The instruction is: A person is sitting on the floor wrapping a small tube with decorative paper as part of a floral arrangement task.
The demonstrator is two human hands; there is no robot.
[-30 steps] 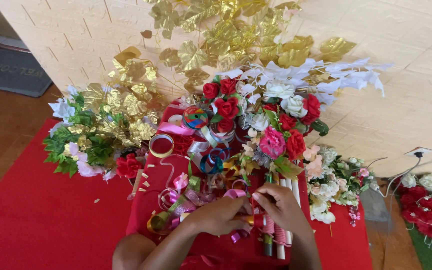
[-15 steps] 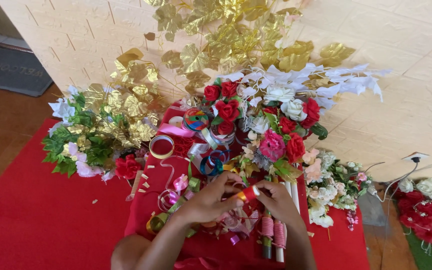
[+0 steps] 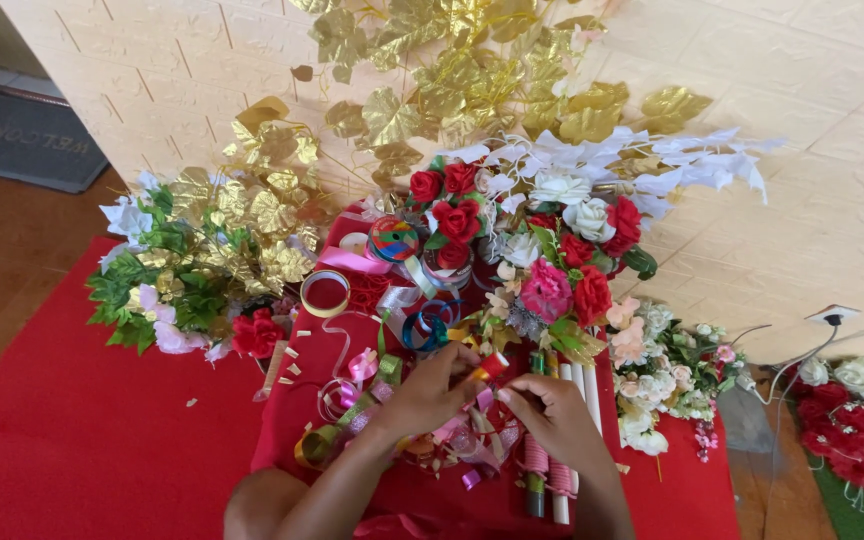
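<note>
A small red ribbon piece [image 3: 493, 364] is sitting between the two hands, just above the red cloth [image 3: 102, 450] and near its middle; its long axis cannot be told. The left hand [image 3: 430, 392] is pinching it, fingertips pressed together on it, while the right hand [image 3: 544, 415] is curling close beside it — whether its grip is touching the ribbon cannot be told. Loose curled ribbons [image 3: 352, 395] are lying tangled under and left of the hands. Wrapped stems [image 3: 550, 470] are lying lengthwise toward the person. Beyond, ribbon rolls [image 3: 394, 238] are resting beside a bouquet of red and white flowers [image 3: 542, 240]. Gold leaves [image 3: 262, 215] are crowding the left, and the wall [image 3: 832, 180] is closing the far side — open cloth is showing at the lower left.
</note>
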